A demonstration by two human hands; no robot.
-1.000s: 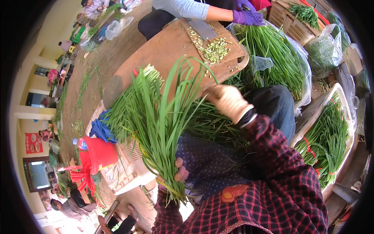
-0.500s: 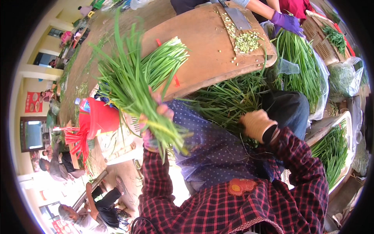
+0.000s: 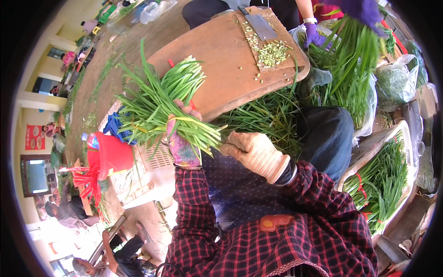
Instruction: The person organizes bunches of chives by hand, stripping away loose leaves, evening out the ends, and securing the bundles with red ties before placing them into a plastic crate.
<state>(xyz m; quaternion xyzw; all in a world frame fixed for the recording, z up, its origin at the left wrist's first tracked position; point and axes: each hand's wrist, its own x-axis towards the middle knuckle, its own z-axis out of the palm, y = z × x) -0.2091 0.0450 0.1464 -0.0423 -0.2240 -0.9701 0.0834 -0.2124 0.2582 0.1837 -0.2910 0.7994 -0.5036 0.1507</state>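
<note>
Left of centre, a bunch is gripped by the left hand, stem ends pointing toward the right hand, whose fingers are curled; whether anything is pinched cannot be told. Loose greens are spread beyond, and a second bunch is laid on the far table. Picking-over seems in hand; steady holding and a light pluck appear called for.

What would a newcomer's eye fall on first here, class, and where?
Probably the bunch of long green leaves in the left hand, left of centre, with the right hand close to one end. Near the top, a cleaver lies beside chopped pieces. A bright red container stands out at the left.
</note>
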